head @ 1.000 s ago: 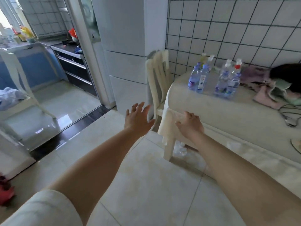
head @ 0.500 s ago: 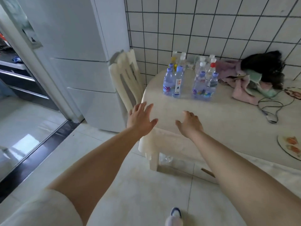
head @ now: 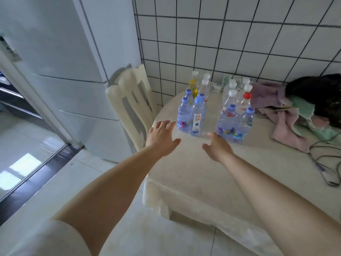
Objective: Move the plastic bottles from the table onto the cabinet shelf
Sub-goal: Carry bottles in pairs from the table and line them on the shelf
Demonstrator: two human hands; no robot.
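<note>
A: Hands?
B: Left hand and right hand extended over table, fingers spread, gripping nothing.
A: Bottles?
B: Plastic bottles upright on table, just beyond fingertips.

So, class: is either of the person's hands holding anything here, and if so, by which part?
Nothing is held. The left hand and right hand are open above the table, short of the bottles.

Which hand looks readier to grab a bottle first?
Probably the left hand: its open fingers nearly reach the left bottles. The right hand is also open, just short of the right bottles.
</note>
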